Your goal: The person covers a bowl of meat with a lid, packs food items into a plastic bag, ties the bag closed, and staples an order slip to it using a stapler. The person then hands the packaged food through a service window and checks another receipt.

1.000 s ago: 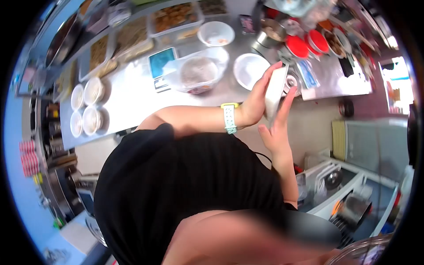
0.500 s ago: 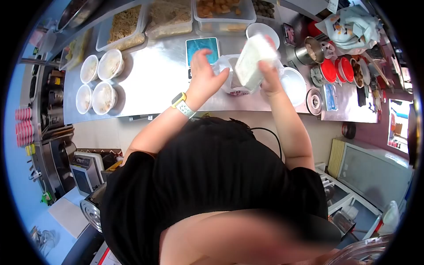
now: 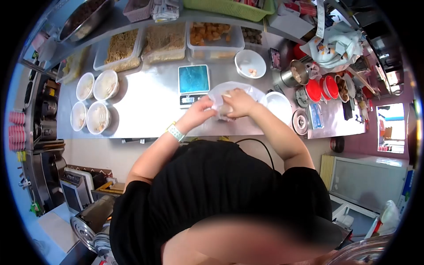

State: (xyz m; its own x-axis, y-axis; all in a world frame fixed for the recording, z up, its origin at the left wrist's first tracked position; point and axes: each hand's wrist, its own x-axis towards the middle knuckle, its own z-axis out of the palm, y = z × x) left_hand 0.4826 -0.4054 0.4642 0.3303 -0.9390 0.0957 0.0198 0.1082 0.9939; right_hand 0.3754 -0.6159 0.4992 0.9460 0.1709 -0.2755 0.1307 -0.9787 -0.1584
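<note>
A thin white plastic bag (image 3: 251,89) stands at the front edge of the steel counter, its mouth spread. My left hand (image 3: 199,114) is closed on the bag's left edge, thumb and fingers together. My right hand (image 3: 238,104) reaches into the bag's mouth from the right, its fingers curled downward. Under those fingers a pale piece shows; the bag and hand hide most of it. Just behind my left hand is a digital scale (image 3: 193,79) with a blue-green top and a lit display. A white bowl (image 3: 278,107) sits right of the bag.
Several lidded tubs (image 3: 98,118) stand at the left. Along the back are plastic boxes of noodles (image 3: 121,46) and of orange-brown chunks (image 3: 210,33). A white bowl (image 3: 250,57) holds small pieces. At the right are a steel pot (image 3: 289,77), red lids (image 3: 313,90) and a round metal lid (image 3: 300,122).
My right hand has brought the white block down to the bag; the block is now largely out of sight. My left hand has gone from spread fingers to holding the bag's edge. The view has shifted.
</note>
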